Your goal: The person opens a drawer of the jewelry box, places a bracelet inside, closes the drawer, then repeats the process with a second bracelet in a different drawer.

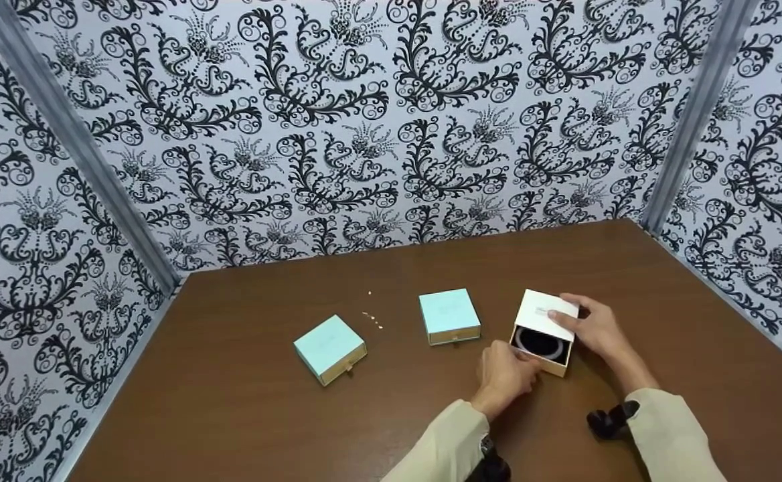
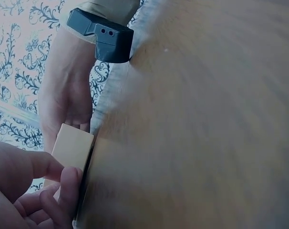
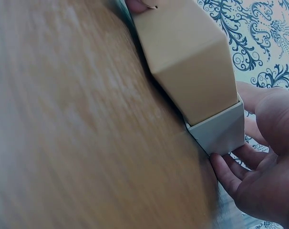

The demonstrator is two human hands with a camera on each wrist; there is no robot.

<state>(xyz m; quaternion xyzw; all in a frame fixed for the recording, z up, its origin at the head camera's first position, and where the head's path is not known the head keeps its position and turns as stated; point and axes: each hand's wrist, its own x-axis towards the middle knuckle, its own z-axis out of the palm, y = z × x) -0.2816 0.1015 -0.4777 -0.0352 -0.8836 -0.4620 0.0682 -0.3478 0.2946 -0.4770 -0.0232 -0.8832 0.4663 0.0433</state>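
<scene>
At the right of the table, in the head view, lies a box with a white sleeve [image 1: 531,309] and a tan drawer [image 1: 553,367] slid partly out toward me. Inside the drawer a pale ring-shaped bracelet [image 1: 560,348] circles a black pad [image 1: 538,343]. My left hand [image 1: 506,371] pinches the drawer's front edge with thumb and fingers; its front face [image 2: 74,145] shows in the left wrist view. My right hand [image 1: 593,327] grips the sleeve, thumb on top. Fingers of that hand curl about the sleeve's end [image 3: 220,131] in the right wrist view.
Two mint-green boxes with tan drawers, one in the middle [image 1: 449,311] and one farther left [image 1: 329,345], stand closed on the brown table [image 1: 230,402]. Small pale specks [image 1: 373,318] lie between them. Patterned walls [image 1: 364,134] enclose the table's back and sides.
</scene>
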